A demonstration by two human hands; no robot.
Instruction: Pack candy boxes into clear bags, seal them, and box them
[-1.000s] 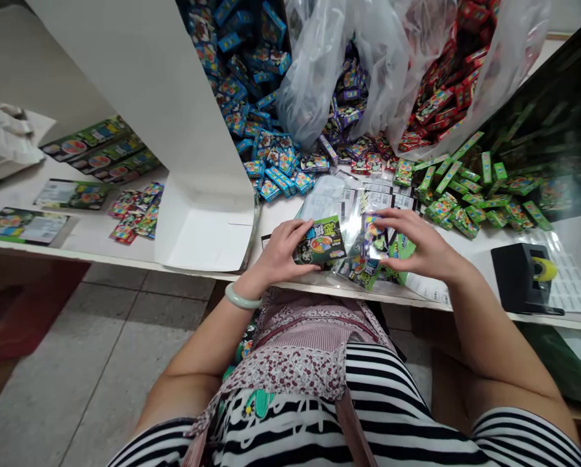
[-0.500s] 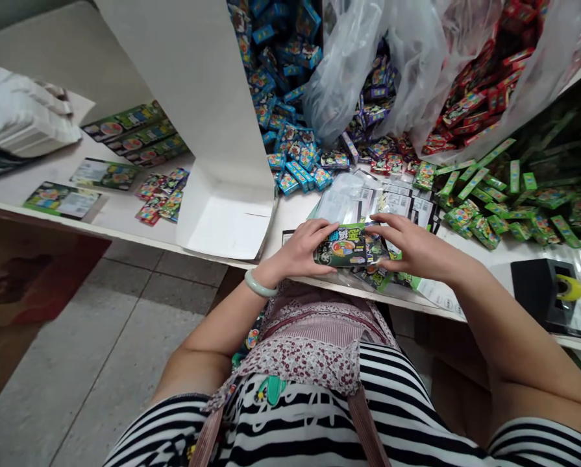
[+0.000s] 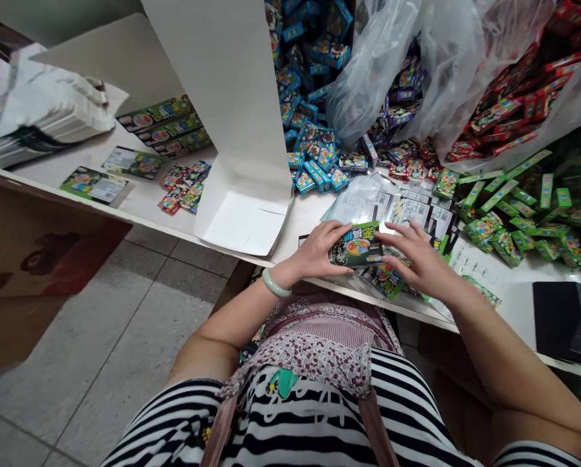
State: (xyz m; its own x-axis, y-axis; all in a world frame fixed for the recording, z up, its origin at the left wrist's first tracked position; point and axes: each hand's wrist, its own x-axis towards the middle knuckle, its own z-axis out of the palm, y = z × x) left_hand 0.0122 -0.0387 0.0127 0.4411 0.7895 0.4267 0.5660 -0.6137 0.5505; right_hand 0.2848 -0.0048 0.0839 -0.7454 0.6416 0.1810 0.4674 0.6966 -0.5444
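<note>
My left hand (image 3: 323,250), with a pale bangle on the wrist, grips the left end of a flat black-and-green printed packet (image 3: 357,246), thumb along its near edge and fingers over the far edge. At the packet's right end is my right hand (image 3: 409,256), its fingers and thumb curled around that edge. Both hands are just above the table's front edge. Beneath them lie more printed packets (image 3: 386,280). Clear plastic sleeves (image 3: 356,198) and black-and-white barcoded cards (image 3: 411,211) lie just beyond.
An open white carton (image 3: 241,224) stands to the left, near small boxes (image 3: 185,188) and printed packets (image 3: 94,185). Heaps of blue boxes (image 3: 314,146), red boxes (image 3: 509,120) and green boxes (image 3: 509,220) fill the back and right. A black tape dispenser (image 3: 557,318) sits at right.
The view has shifted, so the table's contents appear further right. My right hand has moved to the packet's right edge, uncovering more of its printed face. My left hand keeps its grip.
</note>
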